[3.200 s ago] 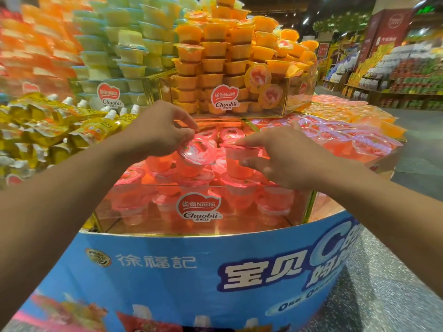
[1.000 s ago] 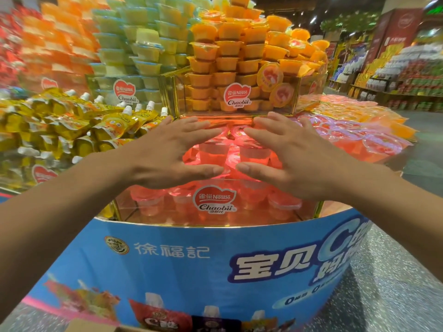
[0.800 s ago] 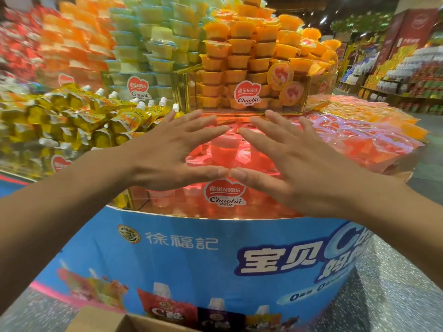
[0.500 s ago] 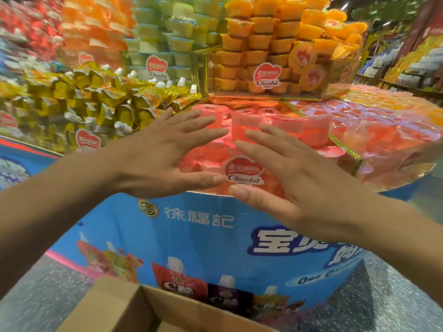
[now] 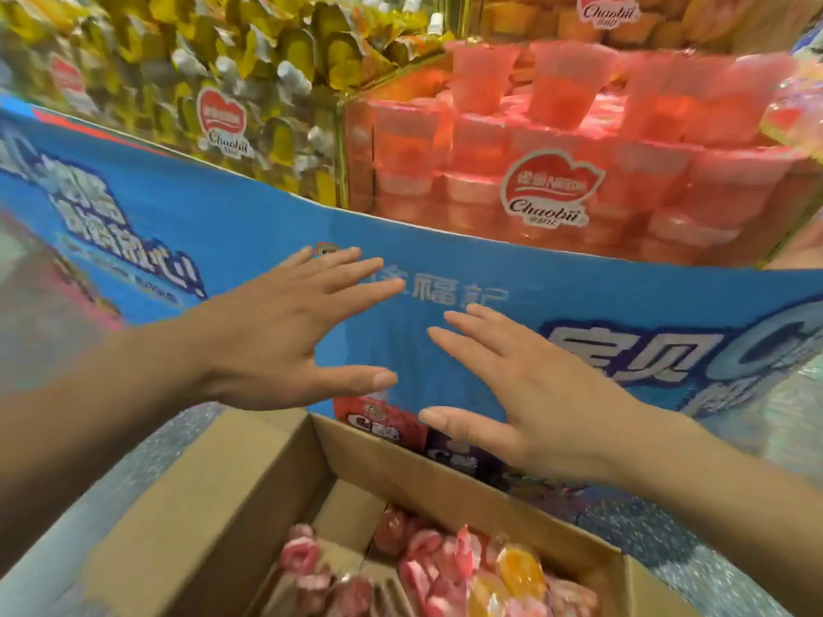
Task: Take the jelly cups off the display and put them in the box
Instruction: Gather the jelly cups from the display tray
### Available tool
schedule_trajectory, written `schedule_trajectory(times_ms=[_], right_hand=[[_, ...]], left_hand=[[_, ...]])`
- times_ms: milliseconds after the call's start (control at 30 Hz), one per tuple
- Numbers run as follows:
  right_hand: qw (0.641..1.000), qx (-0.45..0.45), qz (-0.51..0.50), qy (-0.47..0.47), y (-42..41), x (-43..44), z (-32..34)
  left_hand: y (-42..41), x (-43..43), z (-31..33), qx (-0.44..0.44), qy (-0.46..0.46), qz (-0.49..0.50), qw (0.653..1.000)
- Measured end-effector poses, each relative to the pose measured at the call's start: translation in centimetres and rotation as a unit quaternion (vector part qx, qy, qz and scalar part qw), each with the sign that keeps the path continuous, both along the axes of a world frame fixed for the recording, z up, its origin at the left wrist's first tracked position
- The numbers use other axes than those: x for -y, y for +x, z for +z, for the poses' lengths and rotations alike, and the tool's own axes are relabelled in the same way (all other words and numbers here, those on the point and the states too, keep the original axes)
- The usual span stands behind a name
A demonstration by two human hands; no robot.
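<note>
Pink jelly cups (image 5: 561, 95) stand stacked in a clear bin on the display (image 5: 579, 278), above a blue printed front panel. My left hand (image 5: 289, 331) and my right hand (image 5: 534, 394) hover side by side in front of that panel, fingers spread and straight, holding nothing. Below them an open cardboard box (image 5: 249, 492) sits on the floor. Inside it lie several pink jelly cups (image 5: 427, 567) and an orange one (image 5: 519, 567).
Yellow spouted pouches (image 5: 213, 60) fill the bin to the left of the pink cups. Orange cups (image 5: 534, 20) are stacked behind. Speckled grey floor (image 5: 721, 554) shows on both sides of the box.
My view has tilted down from the display to the box. Both hands, still spread and holding nothing, have dropped from the level of the pink cups to in front of the blue panel.
</note>
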State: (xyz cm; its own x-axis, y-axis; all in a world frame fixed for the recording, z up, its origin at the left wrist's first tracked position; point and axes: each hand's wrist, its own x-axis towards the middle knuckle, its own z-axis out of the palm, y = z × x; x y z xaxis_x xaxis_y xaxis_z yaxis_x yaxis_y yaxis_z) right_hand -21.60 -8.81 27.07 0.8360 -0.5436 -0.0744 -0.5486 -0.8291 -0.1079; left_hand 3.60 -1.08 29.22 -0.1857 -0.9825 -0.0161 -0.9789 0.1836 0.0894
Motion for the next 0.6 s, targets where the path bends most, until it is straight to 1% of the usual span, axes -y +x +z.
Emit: schedule_trajectory(times_ms=[233,433,600], right_hand=[[1.0,-0.011,-0.006,0.014,1.0,-0.5,-7.2],[0.997,-0.046,-0.007,0.065,2.5,-1.5,-14.5],[0.995,-0.038,-0.005,0.09,3.3,-1.2,-19.9]], left_hand=[[0.2,-1.3,-7.6,0.002,0.031,0.018,0.999],[1.6,-2.3,-15.9,-0.009,0.102,0.034,0.994],[3.0,-2.6,-21.0,-0.049,0.147,0.06,0.986]])
